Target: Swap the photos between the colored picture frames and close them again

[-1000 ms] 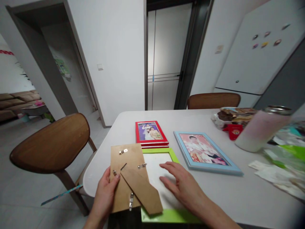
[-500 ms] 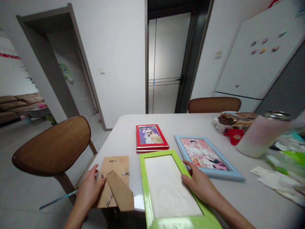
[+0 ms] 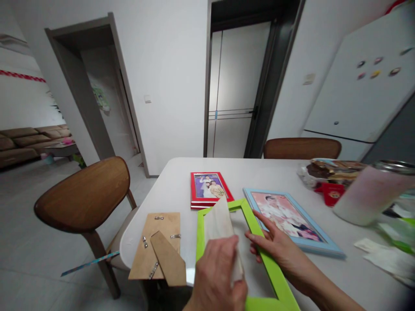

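A bright green picture frame (image 3: 270,263) is tilted at the near edge of the table. My right hand (image 3: 270,239) is closed around its right side, thumb over the front and fingers behind. My left hand (image 3: 218,274) pinches a white sheet (image 3: 220,224) that stands partly lifted inside the frame; its lower part is hidden by the hand. Left of the frame, a wooden backing board (image 3: 168,220) with metal clips and a fold-out stand lies on the table. Beyond are red picture frames (image 3: 212,201), stacked, and a light blue frame (image 3: 311,216) holding a photo.
On the right side of the white table (image 3: 155,190) stand a pink-and-white tumbler (image 3: 369,194), a red packet (image 3: 333,193), snack packaging (image 3: 340,170) and crumpled tissues (image 3: 382,259). A wooden chair (image 3: 84,194) is at the left, another chair (image 3: 301,148) behind the table.
My left hand has left the backing board, moved right and taken hold of the white sheet, which is now raised from the green frame. My right hand still holds the frame.
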{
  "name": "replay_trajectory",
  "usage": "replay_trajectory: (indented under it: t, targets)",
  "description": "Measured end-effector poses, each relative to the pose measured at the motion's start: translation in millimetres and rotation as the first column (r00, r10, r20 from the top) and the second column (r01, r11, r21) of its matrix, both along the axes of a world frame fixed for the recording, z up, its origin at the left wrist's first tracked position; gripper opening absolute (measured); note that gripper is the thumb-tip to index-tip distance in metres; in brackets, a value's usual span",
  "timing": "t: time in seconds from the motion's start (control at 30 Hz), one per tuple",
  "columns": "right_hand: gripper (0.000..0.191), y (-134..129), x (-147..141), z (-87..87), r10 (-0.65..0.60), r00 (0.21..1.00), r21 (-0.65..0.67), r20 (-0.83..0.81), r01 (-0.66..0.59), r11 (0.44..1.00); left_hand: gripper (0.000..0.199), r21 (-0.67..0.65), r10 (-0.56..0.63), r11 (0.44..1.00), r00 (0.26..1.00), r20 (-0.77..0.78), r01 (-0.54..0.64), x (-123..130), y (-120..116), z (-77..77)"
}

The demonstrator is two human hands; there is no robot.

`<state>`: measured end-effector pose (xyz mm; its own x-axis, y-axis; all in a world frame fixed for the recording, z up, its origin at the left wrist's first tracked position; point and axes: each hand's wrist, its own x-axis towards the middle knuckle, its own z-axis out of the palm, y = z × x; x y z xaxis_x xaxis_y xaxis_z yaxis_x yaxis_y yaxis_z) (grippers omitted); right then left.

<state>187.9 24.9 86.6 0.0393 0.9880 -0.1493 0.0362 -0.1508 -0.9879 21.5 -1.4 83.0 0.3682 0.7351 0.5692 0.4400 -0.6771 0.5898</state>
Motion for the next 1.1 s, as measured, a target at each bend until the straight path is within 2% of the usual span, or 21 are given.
replay_trajectory:
  t: [0.07,0.13,0.2,0.27,0.33,0.4,0.57,0.73,0.83,0.9,0.97,1.03,1.1]
  targets:
    - [0.073,5.5,9.4,-9.6,0.008,0.994,-0.008,0.106,-0.008,1.000,0.046,-0.060,0.226,0.973,0.970,0.086,-0.222,-23.2,4.6,-1.2]
    - [0.069,10.9,18.0,-20.9,-0.026,0.948,0.026,0.317,0.018,0.999,0.043,-0.132,0.416,0.907,0.901,0.126,-0.400,-49.9,8.8,-7.6]
    - [0.063,15.4,24.3,-32.4,-0.091,0.827,0.096,0.555,0.045,0.994,0.042,-0.208,0.498,0.859,0.859,0.122,-0.468,-74.3,11.5,-18.8]
    - [0.059,18.4,27.8,-42.7,-0.128,0.679,0.139,0.723,0.039,0.989,0.043,-0.282,0.547,0.813,0.835,0.065,-0.510,-92.2,11.3,-32.4]
    - [0.057,19.7,29.1,-50.2,-0.127,0.584,0.146,0.802,0.014,0.989,0.045,-0.315,0.571,0.776,0.820,-0.018,-0.547,-102.4,8.6,-45.0]
    - [0.054,19.7,29.1,-54.8,-0.137,0.525,0.162,0.840,-0.002,0.987,0.044,-0.285,0.573,0.765,0.813,-0.105,-0.577,-106.7,4.9,-54.3]
    - [0.045,18.7,26.8,-60.2,-0.181,0.422,0.224,0.888,-0.053,0.973,0.041,-0.089,0.544,0.809,0.797,-0.263,-0.581,-109.4,1.4,-63.3]
    - [0.045,19.1,26.8,-65.3,-0.146,0.330,0.183,0.932,-0.083,0.980,0.035,0.014,0.542,0.826,0.786,-0.296,-0.564,-111.4,2.9,-66.9]
    - [0.045,17.1,27.1,-63.7,-0.136,0.287,0.168,0.948,-0.090,0.982,0.036,0.066,0.501,0.859,0.809,-0.308,-0.507,-109.0,-0.8,-66.2]
    - [0.043,14.9,24.7,-59.4,-0.169,0.286,0.201,0.943,-0.084,0.976,0.040,0.096,0.443,0.894,0.833,-0.330,-0.437,-104.7,-4.2,-64.5]
    - [0.041,12.7,18.0,-53.8,-0.218,0.348,0.267,0.912,-0.101,0.958,0.045,0.115,0.374,0.927,0.852,-0.367,-0.358,-98.9,-6.6,-63.2]
    - [0.039,10.7,6.2,-48.7,-0.208,0.484,0.315,0.850,-0.149,0.937,0.048,0.130,0.314,0.949,0.856,-0.410,-0.286,-92.6,-6.9,-63.2]
    - [0.039,9.4,-9.5,-46.0,-0.112,0.638,0.298,0.762,-0.192,0.935,0.051,0.144,0.273,0.962,0.846,-0.457,-0.233,-87.5,-5.5,-64.2]
